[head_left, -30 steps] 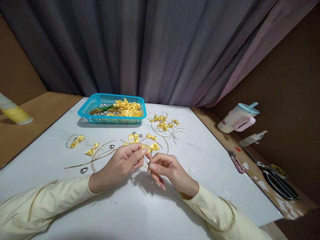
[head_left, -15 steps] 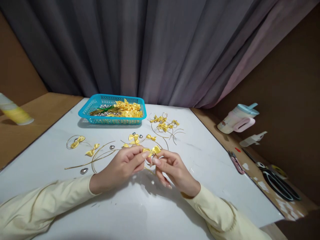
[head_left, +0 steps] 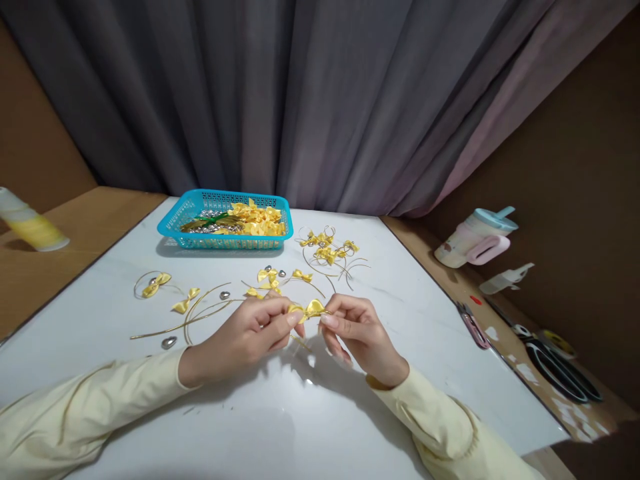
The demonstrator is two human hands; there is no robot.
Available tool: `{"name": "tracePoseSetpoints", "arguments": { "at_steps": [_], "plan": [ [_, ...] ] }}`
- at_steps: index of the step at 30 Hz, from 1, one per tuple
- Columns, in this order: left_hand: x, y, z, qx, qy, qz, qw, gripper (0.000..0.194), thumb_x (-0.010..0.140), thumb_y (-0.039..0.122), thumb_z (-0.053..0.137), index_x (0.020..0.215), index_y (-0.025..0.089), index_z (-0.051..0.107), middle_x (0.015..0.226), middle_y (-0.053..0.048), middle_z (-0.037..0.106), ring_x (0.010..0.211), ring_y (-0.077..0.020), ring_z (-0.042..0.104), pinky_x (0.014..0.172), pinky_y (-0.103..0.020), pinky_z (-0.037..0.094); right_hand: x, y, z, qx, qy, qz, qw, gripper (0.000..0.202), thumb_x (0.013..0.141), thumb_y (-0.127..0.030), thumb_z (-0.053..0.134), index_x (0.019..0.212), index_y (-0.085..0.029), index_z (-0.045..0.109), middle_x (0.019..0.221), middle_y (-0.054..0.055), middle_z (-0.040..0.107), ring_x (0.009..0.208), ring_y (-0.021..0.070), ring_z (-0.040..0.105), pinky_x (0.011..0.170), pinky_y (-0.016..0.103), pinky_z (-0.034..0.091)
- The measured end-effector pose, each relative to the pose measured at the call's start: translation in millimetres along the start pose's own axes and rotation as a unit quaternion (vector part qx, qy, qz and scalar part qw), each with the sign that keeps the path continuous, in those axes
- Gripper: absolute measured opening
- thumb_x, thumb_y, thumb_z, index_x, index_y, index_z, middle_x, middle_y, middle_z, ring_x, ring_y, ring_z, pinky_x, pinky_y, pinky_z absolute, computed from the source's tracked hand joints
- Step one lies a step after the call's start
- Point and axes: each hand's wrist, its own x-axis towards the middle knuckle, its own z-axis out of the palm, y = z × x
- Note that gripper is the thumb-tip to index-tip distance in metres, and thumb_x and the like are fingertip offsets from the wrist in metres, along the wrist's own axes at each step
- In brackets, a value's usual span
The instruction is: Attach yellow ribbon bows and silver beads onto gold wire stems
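Note:
A yellow satin bow (head_left: 314, 309) is held above the table between my two hands. My left hand (head_left: 260, 331) pinches its left loop between thumb and fingers. With thumb and index finger, my right hand (head_left: 361, 333) pinches a thin gold wire (head_left: 323, 313) that crosses the bow's middle. Just beyond my hands lie loose yellow bows (head_left: 267, 275), curved gold wires (head_left: 200, 312) and silver teardrop beads (head_left: 225, 295). One more silver bead (head_left: 169, 342) rests left of my left wrist.
A blue basket (head_left: 225, 237) of bows, silver beads and a green-tied wire bundle stands at the back. Joined bow-and-wire pieces (head_left: 327, 250) lie right of it. Along the right edge are pink-handled snips (head_left: 474, 327), black scissors (head_left: 555, 367) and a lidded cup (head_left: 473, 237). A yellow ribbon spool (head_left: 35, 227) stands left.
My right hand has moved slightly right, away from my left, drawing the wire out sideways from the bow. My left hand stays nearly in place.

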Motion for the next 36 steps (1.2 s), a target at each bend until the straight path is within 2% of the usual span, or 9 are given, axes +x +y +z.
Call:
{"name": "tracePoseSetpoints", "arguments": {
  "at_steps": [5,10,14,17,20,24,28,32,36],
  "plan": [
    [1.3,2.5,-1.3,0.046,-0.006,0.038,0.998,0.03,0.088,0.03,0.041,0.067,0.017,0.057,0.048,0.007,0.039,0.049,-0.0101,0.036,0.058,-0.023,0.035,-2.3,-3.1,-2.3,-0.052,0.026,-0.038,0.998,0.019,0.079,-0.031,0.063,0.071,-0.014,0.059,0.04,-0.006,0.046,0.031,0.0055,0.034,0.032,0.018,0.021],
    [0.8,4.1,-1.5,0.019,-0.048,0.014,0.999,0.028,0.088,0.031,0.042,0.07,0.016,0.059,0.051,0.006,0.039,0.047,-0.0091,0.036,0.048,-0.021,0.031,2.7,-17.3,-9.7,-0.171,0.137,-0.117,0.969,0.021,0.086,-0.035,0.055,0.081,-0.015,0.061,0.06,-0.001,0.056,0.052,0.0086,0.047,0.05,0.022,0.036],
    [0.4,5.6,-2.2,-0.013,-0.128,-0.015,0.992,0.029,0.09,0.033,0.04,0.074,0.015,0.057,0.048,0.009,0.035,0.041,-0.007,0.027,0.042,-0.019,0.024,14.3,-25.5,-9.2,-0.181,0.018,0.018,0.983,0.037,0.092,-0.047,0.04,0.105,-0.016,0.054,0.086,0.006,0.064,0.081,0.0146,0.057,0.07,0.027,0.043],
    [1.2,6.3,-2.2,0.012,-0.172,0.0,0.985,0.03,0.09,0.032,0.04,0.076,0.014,0.058,0.049,0.008,0.036,0.042,-0.0068,0.029,0.042,-0.019,0.025,22.4,-27.5,-1.3,-0.153,-0.076,0.152,0.974,0.048,0.093,-0.052,0.032,0.12,-0.014,0.045,0.076,0.006,0.066,0.073,0.014,0.06,0.074,0.03,0.045],
    [2.2,6.0,-1.6,0.052,-0.186,0.041,0.98,0.03,0.09,0.028,0.039,0.076,0.013,0.06,0.054,0.005,0.043,0.046,-0.007,0.036,0.046,-0.019,0.028,28.3,-30.7,6.9,-0.16,-0.088,0.227,0.957,0.053,0.09,-0.052,0.043,0.129,-0.015,0.042,0.07,0.003,0.067,0.067,0.0132,0.062,0.076,0.031,0.046],
    [1.9,7.9,-2.4,0.089,-0.177,0.048,0.979,0.029,0.09,0.025,0.039,0.074,0.013,0.06,0.057,0.004,0.044,0.05,-0.0073,0.038,0.048,-0.019,0.029,34.1,-35.5,7.8,-0.182,-0.086,0.252,0.946,0.047,0.083,-0.041,0.06,0.123,-0.017,0.053,0.069,0.003,0.068,0.068,0.0142,0.065,0.071,0.028,0.048],
    [2.8,9.7,-6.8,-0.02,-0.21,-0.06,0.976,0.03,0.091,0.032,0.041,0.074,0.014,0.058,0.05,0.007,0.038,0.042,-0.0065,0.029,0.043,-0.02,0.024,34.4,-34.1,1.1,-0.168,-0.095,0.261,0.946,0.038,0.086,-0.041,0.056,0.113,-0.015,0.061,0.072,0.004,0.068,0.065,0.0128,0.064,0.068,0.027,0.048],
    [5.5,5.4,-10.2,-0.149,-0.255,-0.114,0.948,0.031,0.089,0.035,0.046,0.07,0.014,0.058,0.043,0.009,0.032,0.037,-0.0059,0.021,0.038,-0.021,0.016,28.1,-18.0,-5.1,-0.045,-0.199,0.243,0.948,0.044,0.086,-0.047,0.054,0.116,-0.015,0.058,0.073,0.003,0.067,0.065,0.0107,0.061,0.071,0.026,0.046],
    [6.2,0.7,-10.0,-0.195,-0.273,-0.131,0.933,0.029,0.086,0.034,0.05,0.067,0.014,0.059,0.041,0.009,0.033,0.035,-0.0056,0.02,0.038,-0.022,0.014,25.6,-1.4,-10.9,0.019,-0.259,0.208,0.943,0.053,0.084,-0.053,0.052,0.12,-0.014,0.053,0.065,-0.001,0.061,0.057,0.0085,0.055,0.059,0.022,0.042]
  ]
}}
